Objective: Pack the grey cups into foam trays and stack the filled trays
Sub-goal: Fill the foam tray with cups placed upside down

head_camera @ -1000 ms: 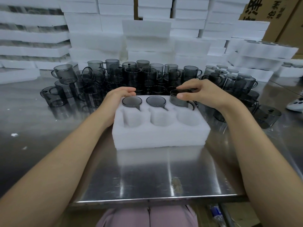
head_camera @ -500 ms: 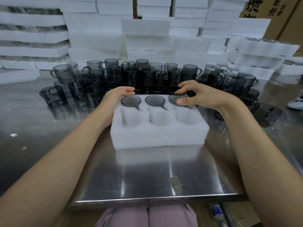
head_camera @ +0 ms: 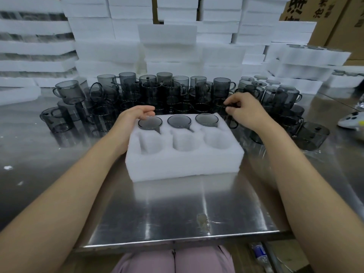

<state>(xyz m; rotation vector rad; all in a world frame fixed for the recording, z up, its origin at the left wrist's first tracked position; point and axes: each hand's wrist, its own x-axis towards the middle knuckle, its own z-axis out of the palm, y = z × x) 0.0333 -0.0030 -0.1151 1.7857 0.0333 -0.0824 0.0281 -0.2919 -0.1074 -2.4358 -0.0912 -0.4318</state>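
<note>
Foam tray [head_camera: 183,160]: white, six pockets, on the steel table [head_camera: 177,209] in front of the person. The far row holds three grey cups [head_camera: 178,121] seated to the rim; the three near pockets are unfilled.

Left hand [head_camera: 136,115]: rests against the tray's far left corner with fingers loosely bent, gripping nothing visible.

Right hand [head_camera: 244,111]: just beyond the tray's far right corner, thumb and fingertips pinching the dark rim of a loose cup [head_camera: 223,113]. Which part is held cannot be told for sure.

Cup pile [head_camera: 157,91]: loose grey handled cups crowded directly behind the tray and spreading to both sides, some tipped over.

Foam stacks [head_camera: 167,46]: walls of white trays behind the pile.

Filled trays [head_camera: 307,56]: stacked at far right.

Cardboard boxes [head_camera: 334,16]: upper right corner.
</note>
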